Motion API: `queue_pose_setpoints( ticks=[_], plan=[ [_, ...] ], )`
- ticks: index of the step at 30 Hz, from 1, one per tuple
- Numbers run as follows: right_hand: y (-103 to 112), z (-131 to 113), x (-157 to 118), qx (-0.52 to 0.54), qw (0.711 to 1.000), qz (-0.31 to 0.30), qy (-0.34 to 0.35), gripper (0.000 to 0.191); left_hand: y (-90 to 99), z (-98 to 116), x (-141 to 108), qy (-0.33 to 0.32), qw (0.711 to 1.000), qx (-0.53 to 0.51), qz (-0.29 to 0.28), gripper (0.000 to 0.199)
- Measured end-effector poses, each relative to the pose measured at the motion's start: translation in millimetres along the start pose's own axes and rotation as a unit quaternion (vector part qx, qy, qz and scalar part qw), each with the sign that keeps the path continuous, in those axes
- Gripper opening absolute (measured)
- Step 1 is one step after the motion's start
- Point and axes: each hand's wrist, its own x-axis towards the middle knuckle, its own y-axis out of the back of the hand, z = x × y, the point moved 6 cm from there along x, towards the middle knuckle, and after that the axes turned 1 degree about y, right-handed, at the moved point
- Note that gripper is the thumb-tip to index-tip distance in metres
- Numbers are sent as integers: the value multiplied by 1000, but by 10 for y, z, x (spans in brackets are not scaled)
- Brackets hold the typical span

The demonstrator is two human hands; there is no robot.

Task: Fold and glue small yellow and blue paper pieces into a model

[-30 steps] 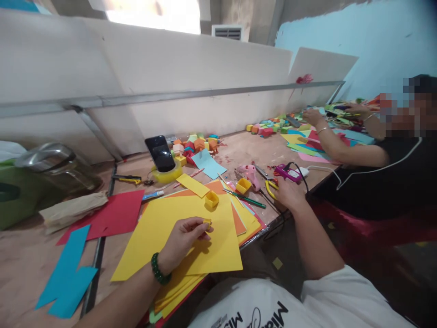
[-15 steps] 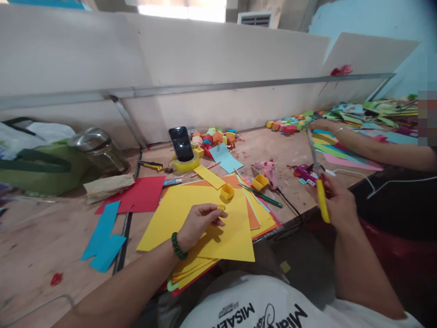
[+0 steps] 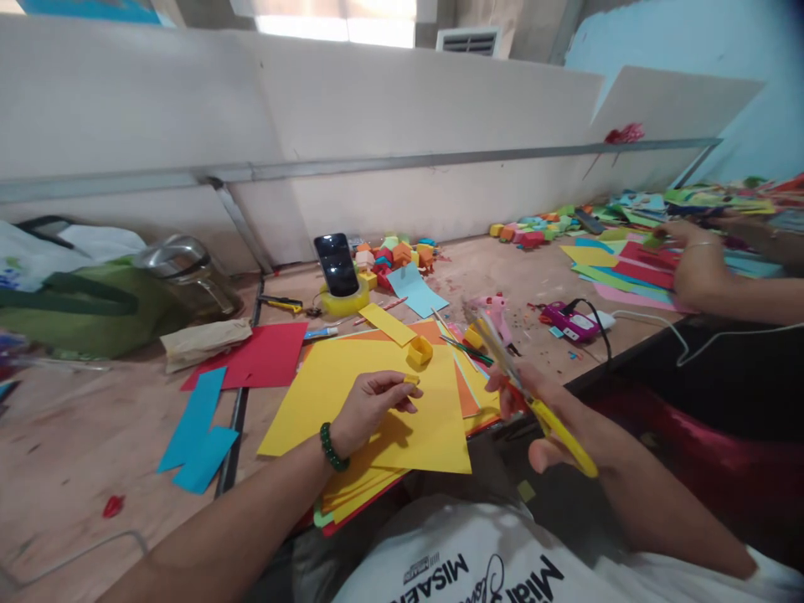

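Between thumb and fingers, my left hand (image 3: pixel 372 410) pinches a small piece of yellow paper (image 3: pixel 411 379) above the yellow sheets (image 3: pixel 314 398). My right hand (image 3: pixel 546 394) holds scissors (image 3: pixel 543 412) with yellow handles, their blades pointing up and left over the table's front edge. Just beyond my left fingers stands a small folded yellow paper box (image 3: pixel 420 352). Behind it lies a yellow strip (image 3: pixel 388 324). A second yellow box (image 3: pixel 473 337) is partly hidden by the scissor blades, beside a pink glue gun (image 3: pixel 493 311).
A phone (image 3: pixel 339 264) leans in a tape roll (image 3: pixel 345 299) near a heap of small coloured paper shapes (image 3: pixel 395 255). Blue strips (image 3: pixel 199 427) and red paper (image 3: pixel 270 356) lie left. At right are a purple power strip (image 3: pixel 571 322) with cables and a co-worker's arm (image 3: pixel 716 272).
My right hand has brought the scissors left and down, toward the yellow paper. The co-worker's hand has drawn back to the right. My left hand stays nearly still.
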Motion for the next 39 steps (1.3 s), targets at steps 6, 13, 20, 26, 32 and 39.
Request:
queue_pose_setpoints(
  ticks=[6, 13, 20, 26, 32, 39],
  plan=[
    [-139, 66, 100, -220, 971, -57, -73, 81, -10, 57, -15, -19, 1000, 19, -6, 39],
    [-225, 119, 134, -274, 954, -85, -90, 69, -33, 63, -13, -34, 998, 35, -27, 41],
    [-235, 140, 92, -256, 959, -96, -76, 62, -57, 25, -23, -18, 997, 56, -43, 37],
    [-249, 153, 43, -280, 955, -83, -61, 62, -83, -5, -44, 4, 998, 39, -45, 38],
    [-253, 178, 21, -288, 955, -71, -22, 59, -109, -40, -51, 16, 998, 36, -54, 35],
    [-20, 386, -134, -277, 959, 3, -66, 45, -95, -73, -41, 37, 998, -6, -48, 30]
  ],
)
